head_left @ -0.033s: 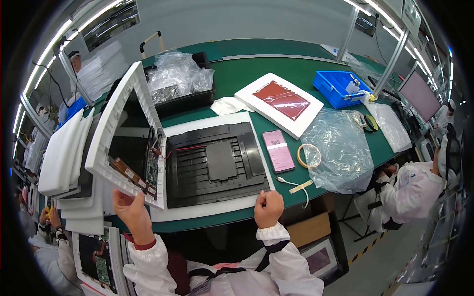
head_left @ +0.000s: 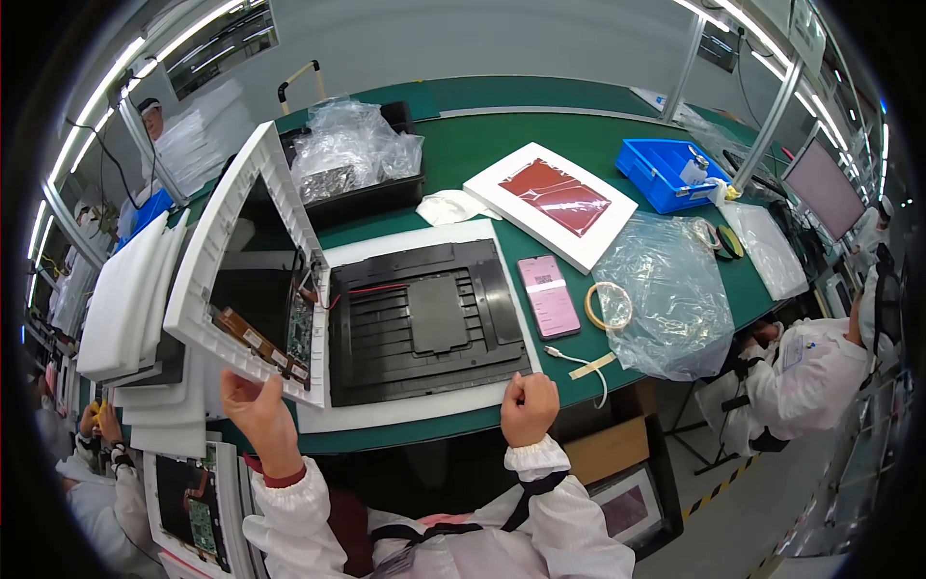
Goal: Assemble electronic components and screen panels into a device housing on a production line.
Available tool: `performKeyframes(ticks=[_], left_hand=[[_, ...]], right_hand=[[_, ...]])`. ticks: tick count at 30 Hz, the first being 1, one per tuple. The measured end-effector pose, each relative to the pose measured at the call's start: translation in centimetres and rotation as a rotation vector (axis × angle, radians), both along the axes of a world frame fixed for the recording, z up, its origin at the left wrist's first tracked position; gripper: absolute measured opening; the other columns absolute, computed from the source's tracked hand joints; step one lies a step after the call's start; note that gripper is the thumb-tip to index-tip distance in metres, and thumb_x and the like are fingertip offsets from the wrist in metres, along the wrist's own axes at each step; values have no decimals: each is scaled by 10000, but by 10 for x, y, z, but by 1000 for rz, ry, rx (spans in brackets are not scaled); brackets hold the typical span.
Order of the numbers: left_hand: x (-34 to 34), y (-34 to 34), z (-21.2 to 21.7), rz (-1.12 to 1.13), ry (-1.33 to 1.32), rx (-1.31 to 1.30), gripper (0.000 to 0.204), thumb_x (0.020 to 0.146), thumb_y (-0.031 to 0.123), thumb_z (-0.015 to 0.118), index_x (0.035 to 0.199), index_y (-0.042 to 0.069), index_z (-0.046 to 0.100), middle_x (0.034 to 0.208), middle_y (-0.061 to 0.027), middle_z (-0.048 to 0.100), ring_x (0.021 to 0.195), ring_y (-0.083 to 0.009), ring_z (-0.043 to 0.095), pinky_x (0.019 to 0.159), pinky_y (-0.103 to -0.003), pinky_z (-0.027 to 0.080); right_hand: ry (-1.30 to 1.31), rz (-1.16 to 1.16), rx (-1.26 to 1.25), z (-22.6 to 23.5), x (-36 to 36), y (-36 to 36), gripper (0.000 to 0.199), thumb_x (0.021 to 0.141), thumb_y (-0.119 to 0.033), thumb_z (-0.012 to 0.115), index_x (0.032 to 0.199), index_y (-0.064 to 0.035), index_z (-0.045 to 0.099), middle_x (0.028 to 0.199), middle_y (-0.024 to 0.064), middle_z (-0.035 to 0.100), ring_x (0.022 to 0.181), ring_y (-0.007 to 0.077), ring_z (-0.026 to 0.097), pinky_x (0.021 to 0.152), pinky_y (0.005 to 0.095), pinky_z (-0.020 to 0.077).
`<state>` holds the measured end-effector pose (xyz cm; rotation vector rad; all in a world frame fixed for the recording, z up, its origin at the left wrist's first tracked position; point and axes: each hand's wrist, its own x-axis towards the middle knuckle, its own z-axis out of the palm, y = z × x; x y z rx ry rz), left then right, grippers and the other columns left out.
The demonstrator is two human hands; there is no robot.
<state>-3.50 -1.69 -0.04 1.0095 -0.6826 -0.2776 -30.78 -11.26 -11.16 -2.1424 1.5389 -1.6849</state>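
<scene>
My left hand [head_left: 260,415] is closed on the lower corner of a white display frame [head_left: 200,328], which stands tilted up on its edge. Inside the frame sit a dark panel, a green circuit board [head_left: 300,323] and a brown strip [head_left: 253,338]. Thin wires, one of them red, run from it toward a black ribbed back cover [head_left: 386,372] lying flat to its right. Under the cover is a white foam sheet [head_left: 494,230]. My right hand [head_left: 530,410] is a closed fist at the cover's front right corner; its palm side is hidden, so whether it holds anything does not show.
A pink-screened phone [head_left: 547,296], a tape ring [head_left: 609,306], a white cable [head_left: 603,383] and clear plastic bags [head_left: 667,299] lie rightward. Behind are a white framed panel [head_left: 492,183], a blue bin [head_left: 641,174] and a black crate [head_left: 371,198]. Foam sheets [head_left: 116,309] stand left; co-workers sit both sides.
</scene>
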Motion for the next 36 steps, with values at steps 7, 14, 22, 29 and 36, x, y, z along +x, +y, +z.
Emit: performKeyframes(ticks=[7, 14, 22, 29, 36], left_hand=[[17, 5, 1, 16, 65, -92, 372, 700, -140, 531, 1042, 6, 531, 1013, -61, 580, 908, -152, 564, 875, -279, 425], [29, 9, -2, 52, 144, -140, 412, 698, -127, 528, 1086, 11, 504, 1048, -66, 561, 932, -156, 540, 916, -295, 399], [38, 13, -9, 36, 171, -142, 526, 687, -126, 528, 1189, 17, 459, 1133, -77, 513, 1034, -193, 501, 983, -336, 360], [31, 11, -6, 45, 171, -133, 531, 686, -126, 526, 1190, 21, 446, 1145, -77, 499, 1038, -195, 492, 986, -336, 359], [30, 12, -7, 56, 166, -116, 533, 692, -124, 519, 1197, 26, 437, 1147, -81, 494, 1038, -198, 488, 991, -338, 350]], right_hand=[[2, -5, 18, 1, -2, 0, 294, 734, 35, 601, 602, -52, 353, 575, 96, 365, 537, 296, 413, 511, 394, 309], [1, -6, 34, 0, -2, 1, 297, 733, 42, 595, 603, -50, 345, 576, 97, 358, 527, 290, 398, 508, 389, 305], [1, -5, 32, 1, -1, 0, 306, 721, 53, 605, 605, -55, 344, 572, 91, 360, 523, 282, 397, 504, 385, 299], [5, -2, 32, 0, -1, -1, 306, 714, 63, 607, 606, -56, 346, 571, 91, 362, 522, 280, 396, 501, 383, 295], [-6, 3, 34, 0, -1, 0, 319, 706, 71, 616, 605, -56, 342, 577, 85, 352, 523, 273, 383, 504, 378, 292]])
